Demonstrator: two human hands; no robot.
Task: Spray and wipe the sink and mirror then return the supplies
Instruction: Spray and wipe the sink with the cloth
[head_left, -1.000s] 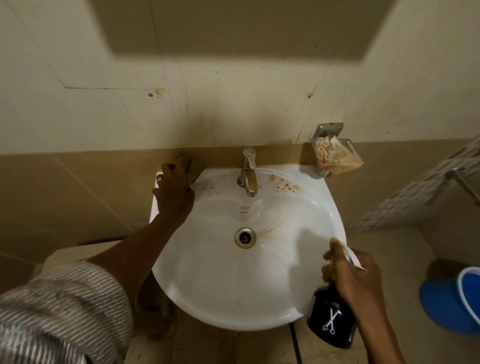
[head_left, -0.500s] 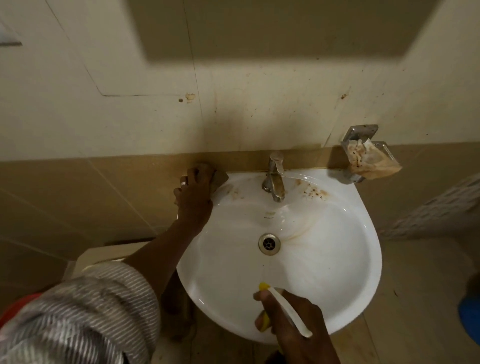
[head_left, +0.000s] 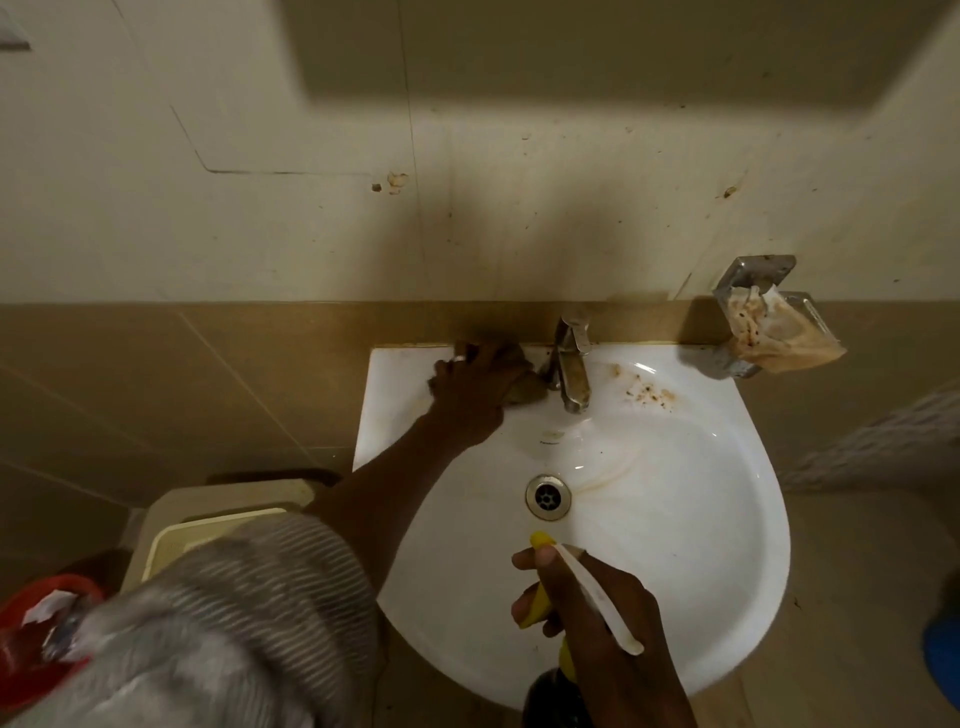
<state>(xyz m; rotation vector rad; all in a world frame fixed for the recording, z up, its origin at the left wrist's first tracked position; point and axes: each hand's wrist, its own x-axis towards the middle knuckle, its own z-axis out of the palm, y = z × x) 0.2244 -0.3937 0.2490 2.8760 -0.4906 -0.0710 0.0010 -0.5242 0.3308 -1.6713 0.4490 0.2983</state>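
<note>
Sink: the white sink (head_left: 675, 545) fills the middle of the view, its drain (head_left: 547, 497) at centre and the tap (head_left: 572, 364) at 12 o'clock on the back ledge.
Left hand: the left hand (head_left: 467, 389) presses a brownish cloth (head_left: 519, 384) on the ledge at about 11 o'clock from the drain, just beside the tap; its grip is closed on the cloth.
Right hand: the right hand (head_left: 587, 608) is wrapped around the spray bottle (head_left: 571, 597) at 6 o'clock, over the front rim.
Key relation: the bottle's long axis runs 6 to 12 o'clock, yellow nozzle toward the drain; the rust-coloured stains (head_left: 649, 392) lie at 1 o'clock, beyond the tap from the cloth, so the left hand looks nearer them.
Hidden: the bottle's dark body is cut off at the bottom edge; most of the cloth sits under the hand; no mirror shows.
</note>
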